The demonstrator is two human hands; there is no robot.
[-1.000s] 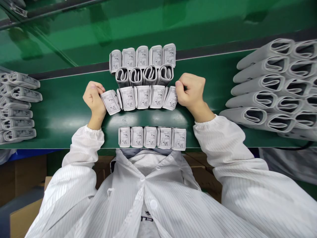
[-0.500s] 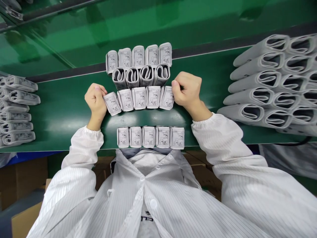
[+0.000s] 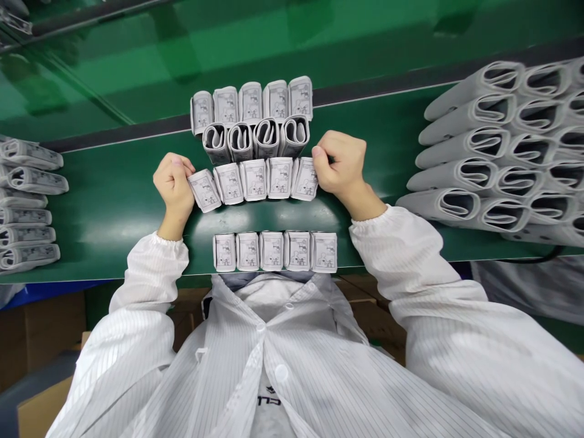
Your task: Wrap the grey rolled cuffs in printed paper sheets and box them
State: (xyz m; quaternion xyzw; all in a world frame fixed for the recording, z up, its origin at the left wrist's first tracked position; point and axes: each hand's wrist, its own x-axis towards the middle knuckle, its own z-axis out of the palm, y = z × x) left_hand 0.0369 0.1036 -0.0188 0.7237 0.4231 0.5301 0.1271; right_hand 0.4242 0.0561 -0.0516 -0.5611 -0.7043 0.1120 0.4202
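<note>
Between my two closed hands runs a slightly bent row of several folded printed leaflets [image 3: 253, 180], small white packets with grey line drawings. My left hand [image 3: 174, 182] has its curled fingers on the leftmost leaflet [image 3: 205, 190], which leans outward. At the other end, my right hand [image 3: 340, 163] is closed with thumb and forefinger at the edge of the rightmost leaflet [image 3: 304, 179]. Directly behind the row stand several leaflets with their rolled ends up [image 3: 266, 139]. Farther back is another row of leaflets [image 3: 250, 102], drawings facing me.
Near the front edge of the green table [image 3: 137, 182] lies a separate row of folded leaflets [image 3: 272, 250]. Large grey folded pieces [image 3: 474, 146] are stacked at the right. More folded leaflets [image 3: 34, 179] are piled at the left. Cardboard boxes [image 3: 50, 334] sit below the table.
The view has shifted slightly, so everything sits a little farther left. Both hands keep the same place at the ends of the leaflet row.
</note>
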